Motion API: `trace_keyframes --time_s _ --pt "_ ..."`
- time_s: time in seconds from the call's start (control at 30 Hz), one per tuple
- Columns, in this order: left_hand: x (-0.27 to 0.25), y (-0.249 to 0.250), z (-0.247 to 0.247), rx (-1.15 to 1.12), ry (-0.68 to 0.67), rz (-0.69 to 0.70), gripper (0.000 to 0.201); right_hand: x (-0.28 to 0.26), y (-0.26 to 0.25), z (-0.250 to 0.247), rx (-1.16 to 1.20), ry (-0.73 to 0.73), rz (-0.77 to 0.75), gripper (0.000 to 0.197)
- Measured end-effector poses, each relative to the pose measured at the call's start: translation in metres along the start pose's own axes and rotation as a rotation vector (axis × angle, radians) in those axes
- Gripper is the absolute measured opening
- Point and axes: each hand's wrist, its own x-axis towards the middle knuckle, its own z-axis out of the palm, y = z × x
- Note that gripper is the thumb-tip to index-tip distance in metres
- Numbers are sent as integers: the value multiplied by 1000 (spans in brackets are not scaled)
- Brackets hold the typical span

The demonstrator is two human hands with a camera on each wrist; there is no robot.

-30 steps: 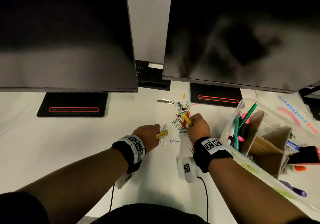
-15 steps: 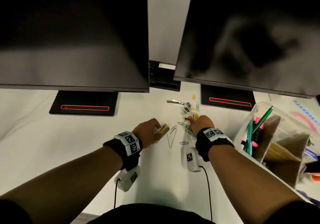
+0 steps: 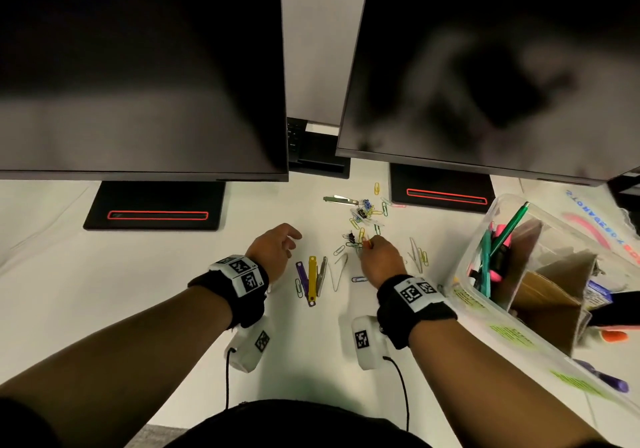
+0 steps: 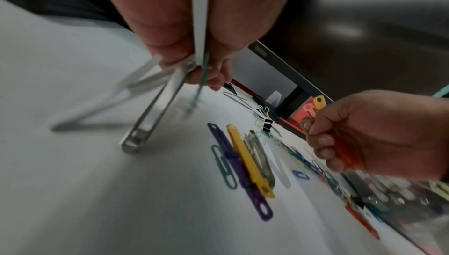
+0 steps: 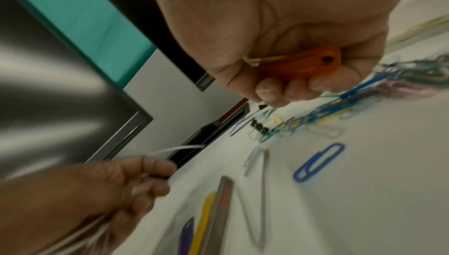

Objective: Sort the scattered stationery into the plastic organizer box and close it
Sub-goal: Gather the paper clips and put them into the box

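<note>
Two dark monitors [image 3: 138, 67] loom over the white desk [image 3: 104, 274]. At my right stands the open organizer box [image 3: 485, 295], pens upright inside. Between my hands lies a row of purple, yellow and silver clips [image 3: 311, 279], with the loose paperclip pile [image 3: 362, 219] beyond. My left hand [image 3: 273, 250] pinches long silver clips [image 4: 145, 124]; my right hand [image 3: 379, 259] is curled round an orange clip [image 5: 303, 63].

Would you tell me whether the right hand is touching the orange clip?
Touching: the right wrist view shows the right hand with its fingers curled round the orange clip.
</note>
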Motion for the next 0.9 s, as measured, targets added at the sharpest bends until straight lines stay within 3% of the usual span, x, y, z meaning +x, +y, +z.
trace_keyframes --time_s 0.1,0.27,0.4,0.47,0.67,0.73,0.8,0.9 --pt "0 1 -3 -59 41 23 37 -8 -8 14 -7 -34 -24 11" --pt "-4 10 -9 -325 11 25 35 -16 -9 31 -137 -56 -20 41" --pt "-12 12 -16 -567 -81 -31 24 -18 -5 37 -279 -37 -73 34" --pt "-12 7 -20 -459 -70 -29 23 -19 -7 35 -309 -41 -55 34" --pt "-3 -16 -38 -43 137 -8 26 -23 -7 29 -302 -70 -98 31" --pt "-2 -18 -40 88 139 -36 18 -24 -8 27 -216 -38 -107 15" --pt "-6 -15 -39 320 110 -20 24 -25 -10 27 -133 2 -88 29" --pt "-12 -10 -35 615 3 155 46 -25 -12 29 -30 24 -55 36"
